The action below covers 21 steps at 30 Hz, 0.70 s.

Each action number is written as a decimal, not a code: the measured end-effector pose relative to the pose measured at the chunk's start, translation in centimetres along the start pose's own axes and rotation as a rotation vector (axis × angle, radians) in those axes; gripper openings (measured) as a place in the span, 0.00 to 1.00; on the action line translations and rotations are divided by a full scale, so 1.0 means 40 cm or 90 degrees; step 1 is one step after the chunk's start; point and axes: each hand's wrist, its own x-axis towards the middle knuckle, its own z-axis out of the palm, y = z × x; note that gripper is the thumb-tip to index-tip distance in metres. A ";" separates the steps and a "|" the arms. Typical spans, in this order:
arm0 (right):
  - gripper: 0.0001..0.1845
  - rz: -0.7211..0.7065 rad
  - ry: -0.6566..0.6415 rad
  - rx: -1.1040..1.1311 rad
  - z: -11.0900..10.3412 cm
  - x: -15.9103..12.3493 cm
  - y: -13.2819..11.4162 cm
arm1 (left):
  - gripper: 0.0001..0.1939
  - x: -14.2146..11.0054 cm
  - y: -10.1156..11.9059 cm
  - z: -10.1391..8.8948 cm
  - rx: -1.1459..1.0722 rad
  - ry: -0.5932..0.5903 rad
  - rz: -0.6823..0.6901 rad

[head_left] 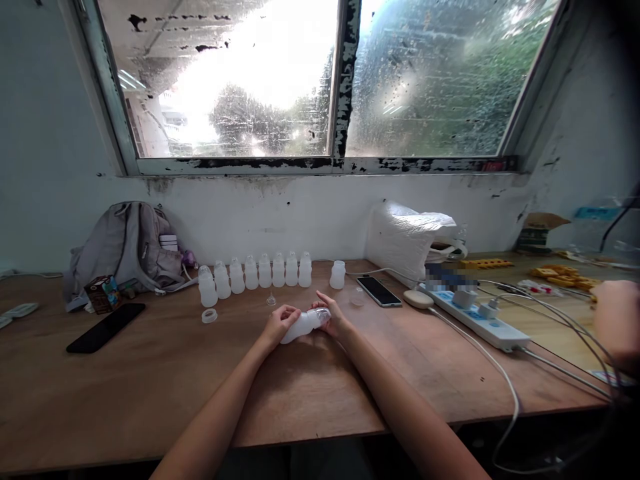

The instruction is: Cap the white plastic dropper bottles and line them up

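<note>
Our left hand (281,323) closed round bottle (299,328), right hand (337,320) round its cap (321,315) | before bottle row (265,273) | likely light, slick; we'd hold waist

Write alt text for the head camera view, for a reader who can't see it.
A left hand and right hand hold a frosted baby bottle, tilted, over a wooden table. Behind them, eight similar bottles stand in a row, with a lone bottle to the right, below a weathered window.

Probably a small workshop: a long wooden worktable (100,400), 1 power strip (483,325) and a paint-flaked window frame (344,100).
</note>
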 end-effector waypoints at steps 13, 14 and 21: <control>0.12 -0.109 0.094 -0.008 -0.019 0.027 0.021 | 0.22 -0.048 0.039 -0.013 0.263 -0.097 0.191; 0.11 -0.129 0.089 -0.040 -0.022 0.030 0.025 | 0.22 -0.049 0.039 -0.015 0.283 -0.092 0.204; 0.12 -0.204 0.048 -0.174 -0.035 0.037 0.027 | 0.21 -0.053 0.036 -0.023 0.387 -0.085 0.267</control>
